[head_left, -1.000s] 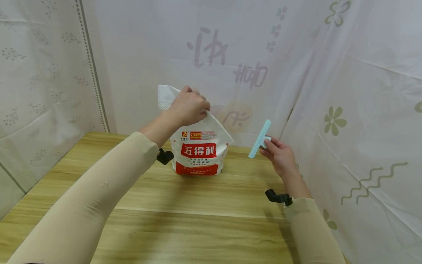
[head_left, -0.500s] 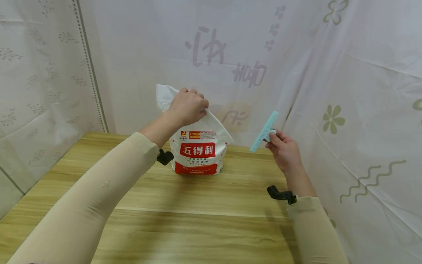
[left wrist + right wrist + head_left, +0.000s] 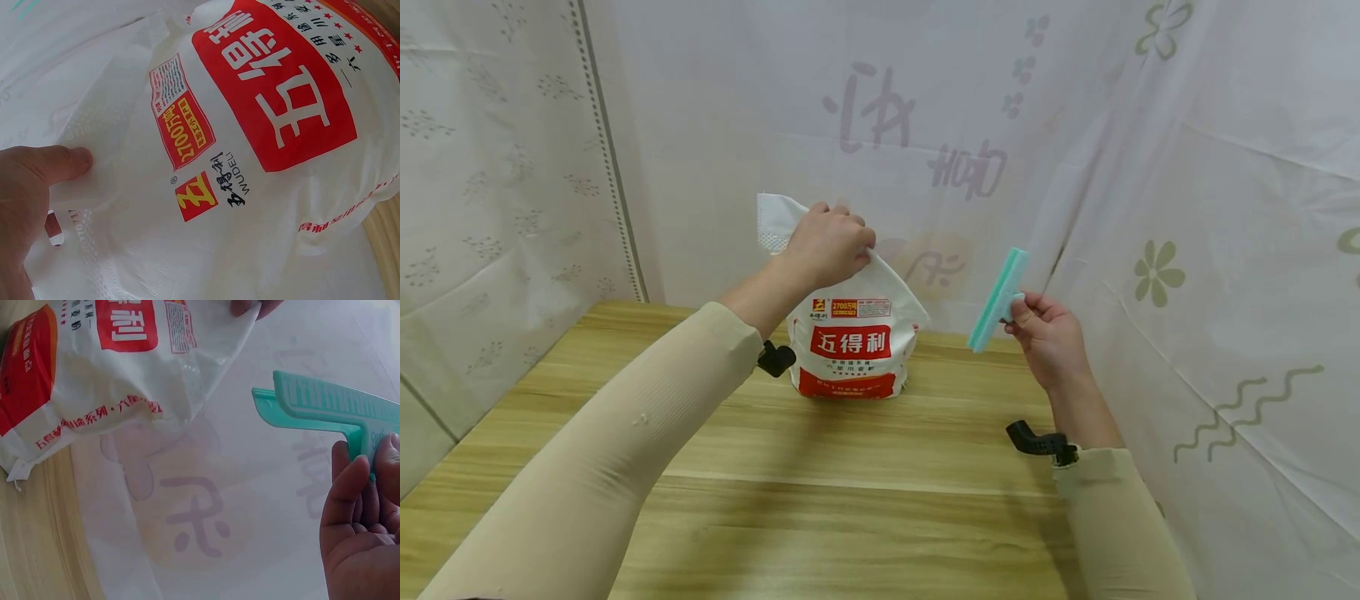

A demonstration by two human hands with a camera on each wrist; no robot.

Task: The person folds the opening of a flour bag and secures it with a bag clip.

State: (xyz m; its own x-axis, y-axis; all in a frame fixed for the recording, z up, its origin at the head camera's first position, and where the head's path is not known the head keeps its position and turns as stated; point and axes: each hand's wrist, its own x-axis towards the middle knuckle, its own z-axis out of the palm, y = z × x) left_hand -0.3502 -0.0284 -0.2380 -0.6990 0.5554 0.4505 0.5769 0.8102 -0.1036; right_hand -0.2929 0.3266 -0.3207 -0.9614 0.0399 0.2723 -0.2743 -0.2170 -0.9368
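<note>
**Flour bag (image 3: 852,342) and sealing clip (image 3: 998,298): count and position**

We count one flour bag, one turquoise sealing clip and two hands. The left hand (image 3: 829,243) grips the gathered top of the bag; in the left wrist view we see its thumb lying on the printed face. The right hand (image 3: 1049,343) pinches the handle of the clip between thumb and fingers, and in the right wrist view the clip's two long bars stand parted.

The bag stands upright on the wooden table (image 3: 850,521), directly below the left hand, with one top corner projecting past that hand's left side. We find the clip in the air at the right hand's fingertips, to the right of the bag and apart from it.

In the head view, the left hand covers part of the bag's top edge. Two black wrist cameras (image 3: 777,358) sit at the cuffs of two beige sleeves (image 3: 617,433). Patterned white sheeting (image 3: 715,125) hangs behind both hands and to the right of the right hand.
</note>
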